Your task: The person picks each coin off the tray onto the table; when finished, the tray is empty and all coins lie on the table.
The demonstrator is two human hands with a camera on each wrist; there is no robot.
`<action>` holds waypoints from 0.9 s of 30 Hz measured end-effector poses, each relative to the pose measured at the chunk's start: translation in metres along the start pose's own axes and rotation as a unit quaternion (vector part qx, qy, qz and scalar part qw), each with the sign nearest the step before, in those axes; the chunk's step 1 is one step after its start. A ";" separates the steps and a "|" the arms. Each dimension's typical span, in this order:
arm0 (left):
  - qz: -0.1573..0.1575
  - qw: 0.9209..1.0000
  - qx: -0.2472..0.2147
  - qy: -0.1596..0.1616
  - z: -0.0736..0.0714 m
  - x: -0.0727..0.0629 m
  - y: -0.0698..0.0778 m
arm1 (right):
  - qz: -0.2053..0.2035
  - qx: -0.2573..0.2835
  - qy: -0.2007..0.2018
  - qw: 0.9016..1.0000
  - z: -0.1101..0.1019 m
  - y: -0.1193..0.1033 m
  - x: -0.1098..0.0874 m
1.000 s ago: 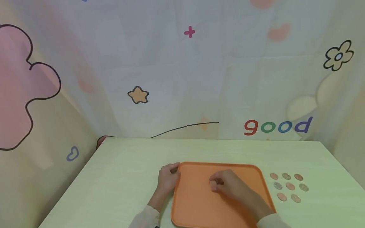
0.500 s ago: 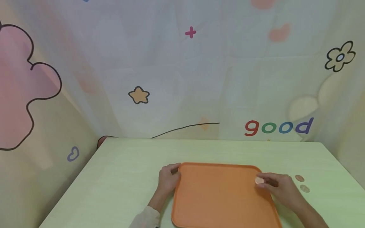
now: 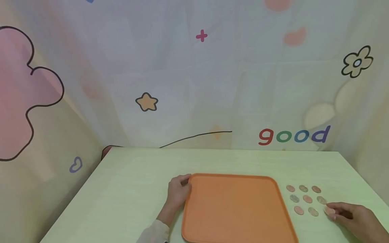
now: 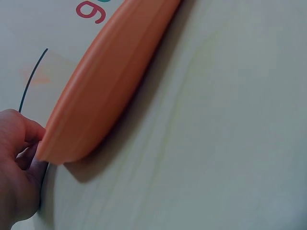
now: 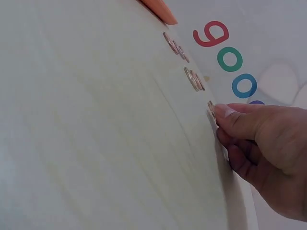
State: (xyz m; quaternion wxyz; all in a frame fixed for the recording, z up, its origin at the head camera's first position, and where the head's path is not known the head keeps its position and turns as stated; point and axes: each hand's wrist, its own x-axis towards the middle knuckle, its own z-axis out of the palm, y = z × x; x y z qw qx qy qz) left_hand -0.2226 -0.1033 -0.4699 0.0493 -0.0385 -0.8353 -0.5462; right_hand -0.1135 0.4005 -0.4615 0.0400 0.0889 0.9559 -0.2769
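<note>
An orange tray (image 3: 237,209) lies on the table, its flat inside bare. My left hand (image 3: 178,192) holds the tray's far left corner; the left wrist view has its thumb and fingers (image 4: 32,132) pinching the rim. Off to the right, my right hand (image 3: 358,217) pinches a copper-coloured coin (image 3: 329,211) between thumb and fingers, low at the near right of a group of coins. The fingers mostly cover that coin in the right wrist view, where the right hand (image 5: 273,148) is close to the tabletop.
Several copper and silvery coins (image 3: 307,199) lie flat in loose rows on the pale green table (image 3: 130,189), just right of the tray. A printed curtain (image 3: 188,84) hangs behind the table and along its sides.
My right hand has carried the coin rightward from over the tray, across the tray's right edge, to the near right of the coin group. My left hand has stayed at the tray corner.
</note>
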 end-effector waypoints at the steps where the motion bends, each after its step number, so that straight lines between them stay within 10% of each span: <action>1: -0.001 1.000 0.000 -0.001 0.000 0.000 -0.001 | 0.000 -0.002 0.001 1.000 0.001 0.001 0.000; 21: 0.013 1.000 0.001 -0.016 -0.007 -0.002 -0.005 | -0.059 -0.028 0.055 0.996 0.008 0.005 -0.001; 25: 0.058 0.998 0.012 -0.003 -0.021 -0.009 -0.013 | -0.097 -0.020 0.156 0.983 0.011 0.014 -0.004; 27: 0.094 0.993 0.070 0.002 -0.036 -0.012 -0.018 | -0.157 -0.037 0.230 0.960 0.008 0.025 -0.002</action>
